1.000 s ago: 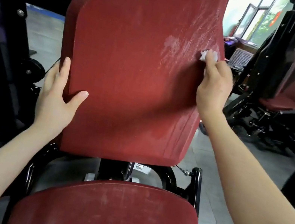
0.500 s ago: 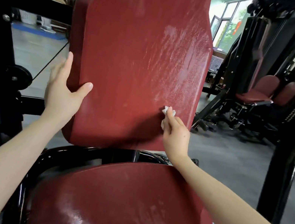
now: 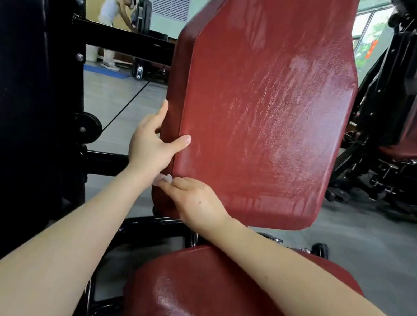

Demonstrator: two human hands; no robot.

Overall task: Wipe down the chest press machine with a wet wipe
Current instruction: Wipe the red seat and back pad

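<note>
Glossy, cracked red vinyl backrest (image 3: 261, 106); black metal frame (image 3: 128, 39)

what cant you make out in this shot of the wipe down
- Head view, the red padded backrest: its top is cut off by the upper edge.
- Head view, the white wet wipe: blurred and mostly covered by the right hand, so its fold is unclear.
- Head view, the left hand: most fingers are hidden behind the backrest's edge.
- Head view, the red padded seat: its front is cut off by the lower edge and partly covered by the right forearm.
</note>
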